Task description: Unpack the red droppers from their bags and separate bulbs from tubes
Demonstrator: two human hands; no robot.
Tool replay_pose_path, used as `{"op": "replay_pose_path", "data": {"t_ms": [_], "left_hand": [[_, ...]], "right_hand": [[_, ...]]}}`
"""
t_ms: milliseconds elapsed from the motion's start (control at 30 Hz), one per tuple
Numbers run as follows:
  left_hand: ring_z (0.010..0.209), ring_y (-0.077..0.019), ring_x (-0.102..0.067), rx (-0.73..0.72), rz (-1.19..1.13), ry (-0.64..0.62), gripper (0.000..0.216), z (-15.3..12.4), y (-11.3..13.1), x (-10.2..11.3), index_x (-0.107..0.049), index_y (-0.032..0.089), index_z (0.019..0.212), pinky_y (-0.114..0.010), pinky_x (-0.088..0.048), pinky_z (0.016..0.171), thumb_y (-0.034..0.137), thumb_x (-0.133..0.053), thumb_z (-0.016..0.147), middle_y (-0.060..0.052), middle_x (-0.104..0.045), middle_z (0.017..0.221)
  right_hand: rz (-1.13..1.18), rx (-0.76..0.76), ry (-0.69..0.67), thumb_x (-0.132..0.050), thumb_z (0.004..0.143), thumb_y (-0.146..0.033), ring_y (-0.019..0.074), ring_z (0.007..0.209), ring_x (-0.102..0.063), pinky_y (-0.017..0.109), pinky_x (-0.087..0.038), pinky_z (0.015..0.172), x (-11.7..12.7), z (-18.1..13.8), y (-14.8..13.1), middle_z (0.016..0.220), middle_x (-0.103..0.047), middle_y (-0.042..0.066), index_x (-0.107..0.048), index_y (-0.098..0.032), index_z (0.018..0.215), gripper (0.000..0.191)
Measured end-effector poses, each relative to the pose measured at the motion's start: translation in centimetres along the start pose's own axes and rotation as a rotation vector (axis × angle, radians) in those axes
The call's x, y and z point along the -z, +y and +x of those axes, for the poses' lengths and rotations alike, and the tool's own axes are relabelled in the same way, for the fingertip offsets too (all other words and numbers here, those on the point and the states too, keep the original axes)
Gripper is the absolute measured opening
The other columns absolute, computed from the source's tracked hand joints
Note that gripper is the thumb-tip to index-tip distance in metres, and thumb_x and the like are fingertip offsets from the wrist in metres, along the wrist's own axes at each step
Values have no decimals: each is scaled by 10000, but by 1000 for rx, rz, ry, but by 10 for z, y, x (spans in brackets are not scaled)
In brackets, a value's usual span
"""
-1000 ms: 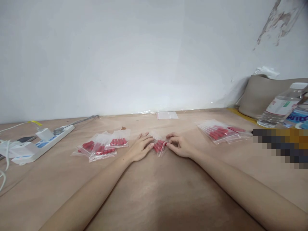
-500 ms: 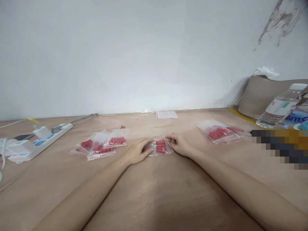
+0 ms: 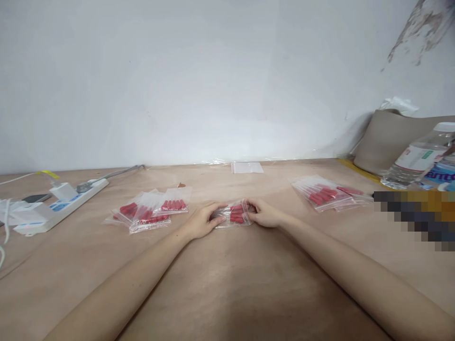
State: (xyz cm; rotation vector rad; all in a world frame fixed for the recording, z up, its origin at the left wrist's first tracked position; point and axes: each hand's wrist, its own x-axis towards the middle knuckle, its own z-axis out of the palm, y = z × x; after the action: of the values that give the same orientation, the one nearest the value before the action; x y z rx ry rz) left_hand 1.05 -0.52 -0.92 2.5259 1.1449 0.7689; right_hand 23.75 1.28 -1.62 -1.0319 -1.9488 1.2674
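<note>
Two bare forearms are seen stretched across the brown table (image 3: pixel 231 284), meeting at its middle. A small clear bag (image 3: pixel 234 215) of red pieces is held flat on the table between the hands. The left hand (image 3: pixel 202 221) is closed on the bag's left edge and the right hand (image 3: pixel 265 215) is pinched on its right edge, so that the hands are parted only by the bag's width. A second earlier the bag was bunched and stood on edge between the fingers. Half a second earlier it had been laid flat, and it is now kept there, with the right hand drawn slightly inward.

Just beside the left hand, a pile of filled bags (image 3: pixel 149 210) is spread, unchanged. Well apart to the right, a second heap of bags (image 3: pixel 327 194) with longer red pieces is left untouched. Farther left, a white power strip (image 3: pixel 57 206) with plugs is laid. At the far right, a water bottle (image 3: pixel 415 158) is seen tilted in front of a beige pouch (image 3: pixel 391 137). One empty bag (image 3: pixel 247 167) is left flat beside the white wall (image 3: pixel 177 71).
</note>
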Motion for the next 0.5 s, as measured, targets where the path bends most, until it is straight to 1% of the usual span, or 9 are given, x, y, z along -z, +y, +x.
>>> {"op": "replay_pose_path", "data": {"t_ms": [67, 167, 300, 400, 500], "left_hand": [[962, -183, -550, -5, 18, 9, 341, 0, 1, 1, -521, 210, 1139, -298, -436, 820, 309, -519, 813, -43, -594, 1088], [941, -181, -557, -7, 20, 16, 337, 0, 2, 1, -525, 213, 1134, -299, -441, 809, 308, -522, 811, -43, -601, 1072], [959, -183, -553, -4, 6, 20, 340, 0, 1, 1, -525, 211, 1131, -305, -436, 829, 316, -528, 808, -46, -599, 1079], [970, -183, -549, 2, 5, 16, 339, 0, 0, 1, -525, 211, 1130, -308, -430, 841, 314, -528, 808, -47, -597, 1085], [978, -184, -545, 2, 5, 16, 342, 0, 0, 1, -520, 213, 1136, -310, -425, 848, 314, -523, 809, -45, -594, 1092]], "right_hand": [[43, -24, 9, -592, 667, -206, 110, 678, -539, 236, -430, 620, -1, 1, 1, 791, -601, 10, -526, -157, 845, 196], [72, -21, 30, -633, 657, -282, 113, 673, -537, 246, -431, 625, -1, 2, 3, 757, -589, 2, -518, -165, 826, 236], [101, 28, 40, -681, 619, -333, 122, 691, -549, 261, -443, 651, -4, 2, 4, 762, -597, 6, -531, -162, 840, 317], [121, 97, 24, -662, 643, -363, 135, 748, -565, 272, -451, 694, -9, 4, 6, 819, -622, 19, -567, -166, 871, 316], [80, 124, 92, -620, 681, -377, 129, 737, -568, 260, -452, 685, -10, 7, 9, 817, -636, 20, -601, -164, 857, 277]]}}
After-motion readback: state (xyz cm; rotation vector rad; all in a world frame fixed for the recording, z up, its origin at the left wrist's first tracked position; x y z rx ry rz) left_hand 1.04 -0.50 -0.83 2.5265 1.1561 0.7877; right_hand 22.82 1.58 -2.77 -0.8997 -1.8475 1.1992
